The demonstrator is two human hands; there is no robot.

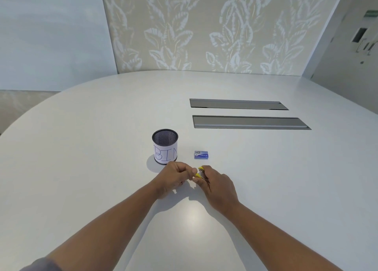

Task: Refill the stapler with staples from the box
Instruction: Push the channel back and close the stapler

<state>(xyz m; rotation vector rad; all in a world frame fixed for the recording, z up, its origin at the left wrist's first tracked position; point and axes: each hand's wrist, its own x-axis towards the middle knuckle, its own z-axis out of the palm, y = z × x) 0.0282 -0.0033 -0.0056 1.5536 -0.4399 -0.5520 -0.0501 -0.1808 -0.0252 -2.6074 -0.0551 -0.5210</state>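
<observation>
A small yellow stapler (199,172) is held between both my hands just above the white table (81,148). Only bits of its yellow body and a metal part show between the fingers. My left hand (173,178) pinches its left side with fingers curled. My right hand (216,183) grips it from the right. A small blue box of staples (201,154) lies on the table just beyond my hands, apart from them. I cannot tell whether the box is open.
A black mesh cup (165,146) with a paper label reading "BIN" stands to the left of the box. Two long grey cable-slot covers (245,122) are set into the table farther back on the right. A patterned wall panel rises behind the table.
</observation>
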